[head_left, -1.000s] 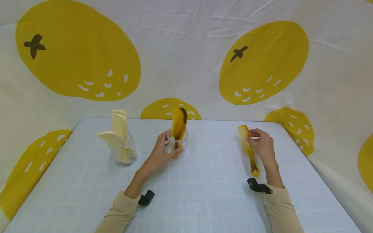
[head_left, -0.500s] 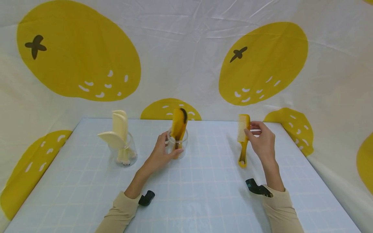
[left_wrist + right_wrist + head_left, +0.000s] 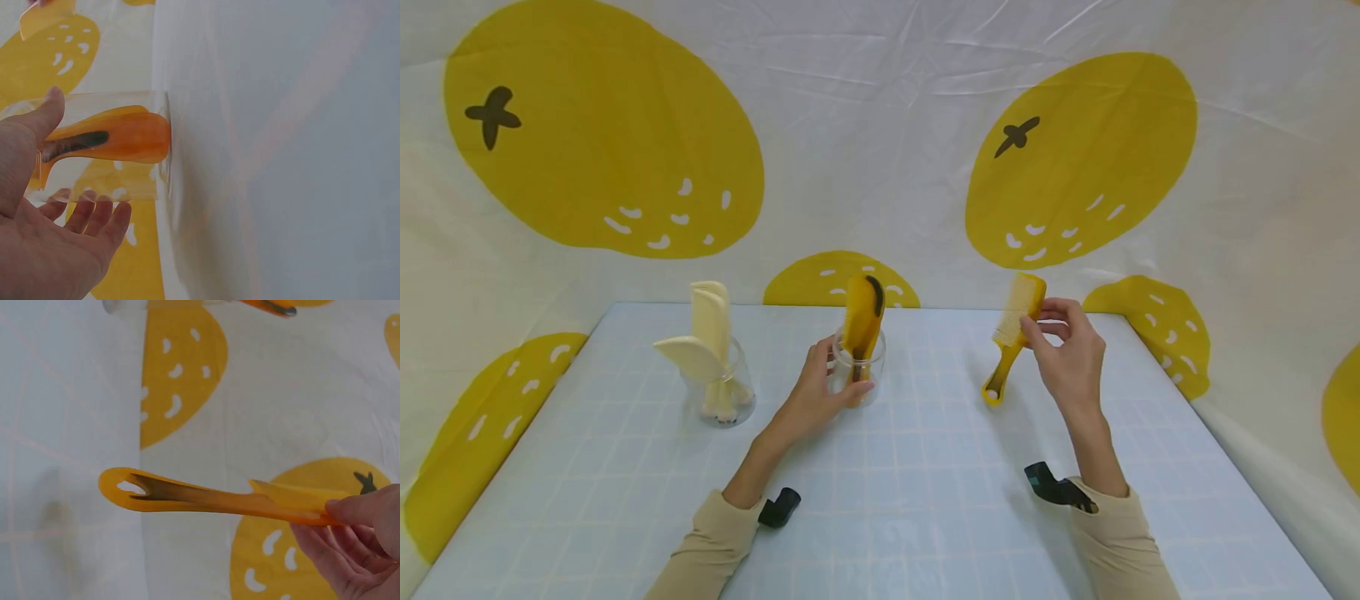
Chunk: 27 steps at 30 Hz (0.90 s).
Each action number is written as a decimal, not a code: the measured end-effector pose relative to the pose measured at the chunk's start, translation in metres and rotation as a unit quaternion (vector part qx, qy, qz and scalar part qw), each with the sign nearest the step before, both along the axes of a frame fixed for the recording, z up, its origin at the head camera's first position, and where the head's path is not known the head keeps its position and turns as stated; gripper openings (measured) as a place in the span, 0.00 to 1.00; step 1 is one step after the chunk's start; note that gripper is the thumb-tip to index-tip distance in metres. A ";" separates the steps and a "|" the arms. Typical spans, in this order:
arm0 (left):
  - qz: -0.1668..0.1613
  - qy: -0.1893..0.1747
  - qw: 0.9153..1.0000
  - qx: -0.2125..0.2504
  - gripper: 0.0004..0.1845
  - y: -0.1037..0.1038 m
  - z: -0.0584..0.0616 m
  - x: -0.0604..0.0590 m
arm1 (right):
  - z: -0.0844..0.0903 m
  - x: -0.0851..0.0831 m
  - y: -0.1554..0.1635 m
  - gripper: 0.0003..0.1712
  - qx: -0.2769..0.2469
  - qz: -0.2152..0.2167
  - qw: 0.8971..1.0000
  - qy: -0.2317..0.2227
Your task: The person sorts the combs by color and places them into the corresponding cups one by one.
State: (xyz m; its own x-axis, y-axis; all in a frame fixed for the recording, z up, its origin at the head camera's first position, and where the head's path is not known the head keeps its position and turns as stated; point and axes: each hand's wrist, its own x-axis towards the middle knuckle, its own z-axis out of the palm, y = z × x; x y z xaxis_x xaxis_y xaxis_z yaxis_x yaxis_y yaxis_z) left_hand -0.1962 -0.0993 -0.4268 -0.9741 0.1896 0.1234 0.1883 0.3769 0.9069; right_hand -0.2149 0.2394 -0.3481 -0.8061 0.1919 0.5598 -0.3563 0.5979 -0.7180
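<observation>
My right hand [image 3: 1070,352] pinches a yellow comb [image 3: 1024,312] by the back of its toothed head. The dark-streaked handle with a hole at its end slants down to the left, above its shadow on the table; the right wrist view shows this handle [image 3: 187,495] in profile. My left hand [image 3: 814,392] grips a clear glass jar [image 3: 874,379] from its left side, thumb across the front. Inside that jar, yellow combs with a dark streak [image 3: 862,321] stand heads up. The left wrist view shows an orange comb handle [image 3: 140,139] reaching down to the jar's bottom.
Left of my left hand stands another glass jar [image 3: 741,392] holding several cream-coloured combs [image 3: 707,321], one leaning out to the left. A pale checked cloth covers the table [image 3: 910,500]. Behind it hangs a white sheet [image 3: 865,150] with large yellow fruit prints.
My right hand has lifted the comb from the table and tilted it, its handle swinging leftward. The left hand stays on the jar.
</observation>
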 end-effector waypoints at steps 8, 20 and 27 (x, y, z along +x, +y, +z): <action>-0.006 0.003 1.000 0.007 0.49 0.000 0.001 0.000 | 0.009 0.005 -0.019 0.22 -0.060 0.028 0.997 0.042; -0.002 0.006 1.000 0.003 0.48 0.001 0.003 0.001 | 0.016 0.004 -0.042 0.22 -0.145 0.098 0.979 0.107; -0.001 0.002 1.000 0.002 0.49 0.000 0.001 0.000 | 0.022 0.004 -0.057 0.20 -0.209 0.135 0.960 0.128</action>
State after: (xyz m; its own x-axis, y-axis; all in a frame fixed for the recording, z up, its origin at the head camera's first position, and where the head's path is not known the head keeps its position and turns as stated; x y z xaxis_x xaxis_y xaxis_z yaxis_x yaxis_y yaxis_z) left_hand -0.1961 -0.0993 -0.4263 -0.9732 0.1912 0.1279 0.1927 0.3734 0.9075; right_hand -0.2105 0.1820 -0.3260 -0.7045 0.2464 0.6655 -0.6540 0.1386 -0.7437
